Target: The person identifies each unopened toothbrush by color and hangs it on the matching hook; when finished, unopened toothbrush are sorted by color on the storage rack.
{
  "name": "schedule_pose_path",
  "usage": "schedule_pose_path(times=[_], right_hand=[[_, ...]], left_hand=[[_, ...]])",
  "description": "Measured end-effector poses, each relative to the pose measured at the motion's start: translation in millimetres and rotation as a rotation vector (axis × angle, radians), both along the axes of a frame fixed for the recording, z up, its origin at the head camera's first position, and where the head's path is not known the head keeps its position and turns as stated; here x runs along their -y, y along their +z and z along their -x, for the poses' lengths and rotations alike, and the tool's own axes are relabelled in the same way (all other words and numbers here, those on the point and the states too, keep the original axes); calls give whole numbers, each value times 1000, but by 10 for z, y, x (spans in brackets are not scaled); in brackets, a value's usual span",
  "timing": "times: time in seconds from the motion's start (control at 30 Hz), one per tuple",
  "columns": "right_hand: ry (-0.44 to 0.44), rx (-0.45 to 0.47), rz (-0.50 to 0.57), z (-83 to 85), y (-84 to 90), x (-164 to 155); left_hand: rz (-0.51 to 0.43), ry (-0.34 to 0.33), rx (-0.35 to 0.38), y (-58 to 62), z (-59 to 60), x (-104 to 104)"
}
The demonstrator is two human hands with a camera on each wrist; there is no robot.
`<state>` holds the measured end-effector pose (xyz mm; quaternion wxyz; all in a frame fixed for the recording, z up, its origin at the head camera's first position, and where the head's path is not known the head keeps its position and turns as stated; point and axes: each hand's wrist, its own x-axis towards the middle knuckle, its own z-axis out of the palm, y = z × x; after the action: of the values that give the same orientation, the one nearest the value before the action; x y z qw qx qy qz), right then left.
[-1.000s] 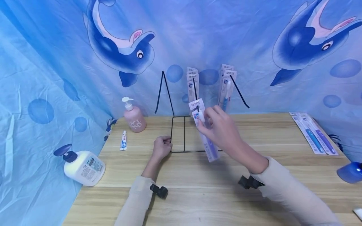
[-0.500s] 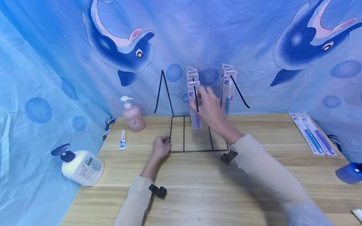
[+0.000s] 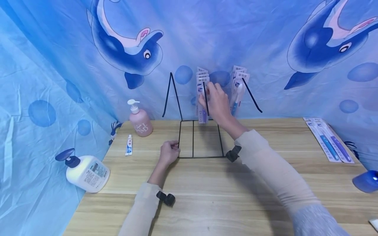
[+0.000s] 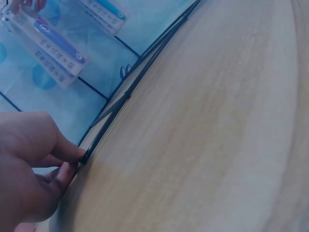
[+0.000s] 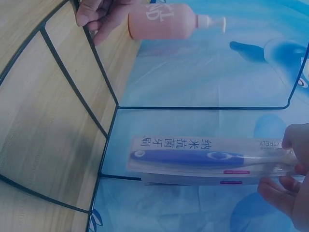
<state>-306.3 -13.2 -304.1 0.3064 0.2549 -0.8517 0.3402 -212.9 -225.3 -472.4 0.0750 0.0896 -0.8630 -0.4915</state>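
Note:
A black wire display rack (image 3: pixel 193 141) stands on the table with hooks jutting forward. My left hand (image 3: pixel 169 152) pinches the rack's left base wire near the front corner, as the left wrist view (image 4: pixel 34 162) also shows. With its fingers around the front packaged toothbrush (image 3: pixel 202 115), purple in a clear blister, my right hand (image 3: pixel 218 102) holds it on the middle hook. In the right wrist view this packaged toothbrush (image 5: pixel 188 157) lies against others behind it. More packaged toothbrushes (image 3: pixel 238 90), a blue one in front, hang from the right hook. The left hook (image 3: pixel 166 95) is bare.
A pink pump bottle (image 3: pixel 141 123), a small toothpaste tube (image 3: pixel 129 145) and a white pump bottle (image 3: pixel 88 173) stand or lie at left. Packaged toothbrushes (image 3: pixel 328 141) lie at right, near a blue object (image 3: pixel 366 181). A dolphin-printed curtain (image 3: pixel 224 39) hangs behind.
My right hand has carried the purple packaged toothbrush up onto the middle hook and slid it back toward the others there. My left hand has stayed at the rack's base.

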Motion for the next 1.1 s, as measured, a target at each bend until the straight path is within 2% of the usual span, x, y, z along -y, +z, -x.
schedule_pose_path(times=[0.23, 0.4, 0.5, 0.57, 0.63, 0.73, 0.93, 1.1], right_hand=[[1, 68, -2, -68, -25, -88], [1, 113, -30, -217, -67, -355], [1, 106, -43, -288, -142, -648], [-15, 66, -64, -300, -223, -897], [-47, 56, -79, -276, -309, -1191], [-129, 98, -120, -185, -432, -1701], [-380, 336, -239, 114, -633, -2738], [-512, 555, -260, 359, -883, -3388]], left_hand=[[1, 5, 10, 7, -6, -24], [-1, 12, 12, 1, 4, -33], [-4, 13, 3, -1, 8, -30], [1, 13, 0, -7, 2, -20], [8, 14, -2, -5, -5, -21], [15, 16, -8, -7, -1, -33], [14, 5, -17, -4, -7, -13], [14, -3, -15, -7, 10, -10]])
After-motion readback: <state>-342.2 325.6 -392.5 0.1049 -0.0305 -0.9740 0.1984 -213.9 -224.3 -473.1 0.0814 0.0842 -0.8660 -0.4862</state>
